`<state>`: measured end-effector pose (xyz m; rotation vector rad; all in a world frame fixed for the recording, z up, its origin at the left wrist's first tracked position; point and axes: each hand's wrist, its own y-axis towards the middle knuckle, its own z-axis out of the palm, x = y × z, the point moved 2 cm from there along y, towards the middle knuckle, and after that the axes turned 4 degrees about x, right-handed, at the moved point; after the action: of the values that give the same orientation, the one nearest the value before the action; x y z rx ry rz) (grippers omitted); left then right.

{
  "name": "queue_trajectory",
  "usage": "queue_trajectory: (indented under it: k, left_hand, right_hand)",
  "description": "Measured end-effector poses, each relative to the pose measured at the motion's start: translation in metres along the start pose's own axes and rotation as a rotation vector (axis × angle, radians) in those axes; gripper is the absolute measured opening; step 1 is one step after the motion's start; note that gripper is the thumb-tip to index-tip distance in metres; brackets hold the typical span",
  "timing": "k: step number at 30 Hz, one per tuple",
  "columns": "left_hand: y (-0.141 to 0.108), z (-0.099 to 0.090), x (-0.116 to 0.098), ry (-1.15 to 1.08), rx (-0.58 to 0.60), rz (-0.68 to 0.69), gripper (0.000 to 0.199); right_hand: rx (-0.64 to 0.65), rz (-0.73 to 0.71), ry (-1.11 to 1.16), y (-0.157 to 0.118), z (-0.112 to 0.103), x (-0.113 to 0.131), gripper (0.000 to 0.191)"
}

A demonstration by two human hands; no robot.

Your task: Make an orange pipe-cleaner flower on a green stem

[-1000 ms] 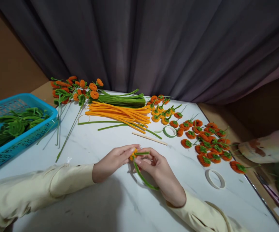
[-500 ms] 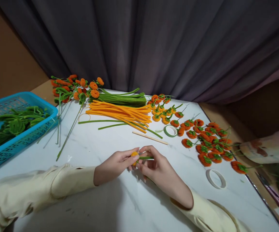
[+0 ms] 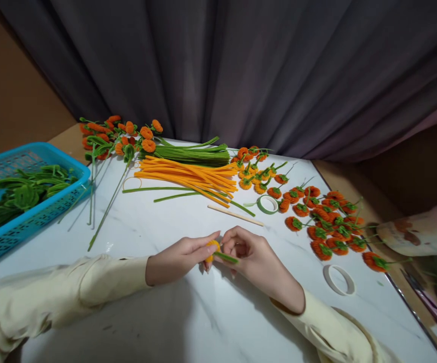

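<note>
Between the fingers and thumb of my left hand [image 3: 178, 258] is a small yellow-orange pumpkin [image 3: 211, 248] made of fuzzy pipe cleaner. A short green pipe-cleaner stem [image 3: 226, 257] sticks out of it to the right. My right hand [image 3: 254, 259] is curled close against the pumpkin's right side, its thumb and fingertips pinched at the stem. Its fingertips are partly hidden. Beyond the hands lies a thin wooden stick [image 3: 235, 215], with a roll of green tape [image 3: 267, 204] to its right.
Bundles of orange pipe cleaners [image 3: 188, 174] and green ones [image 3: 196, 155] lie at the back. Several orange pumpkins [image 3: 320, 249] cover the right side, near a white ring [image 3: 338, 280]. A blue basket [image 3: 59, 194] of green pieces stands left. Orange flowers [image 3: 148, 146] lie back left; pliers-like tools [image 3: 426, 297] lie far right.
The green stem has swung from nearly level to tilting down rightward. My right hand's fingers have shifted and curled in closer, while my left hand keeps hold of the pumpkin.
</note>
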<state>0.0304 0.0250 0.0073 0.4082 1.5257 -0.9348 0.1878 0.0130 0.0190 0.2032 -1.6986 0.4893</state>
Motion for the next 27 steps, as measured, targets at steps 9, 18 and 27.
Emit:
queue_trajectory:
  k: [9,18,27]
  left_hand:
    - [0.001,-0.001,0.003,-0.115,0.131,0.01,0.052]
    - [0.0,-0.001,0.005,0.075,0.053,-0.03,0.065]
    - [0.001,0.0,0.01,0.028,0.001,-0.019,0.066]
  right_hand:
    - [0.087,-0.164,-0.38,-0.005,-0.008,0.021,0.01]
    - [0.134,-0.162,-0.379,-0.006,-0.006,0.024,0.012]
    - [0.074,-0.069,-0.307,-0.004,0.001,0.013,0.015]
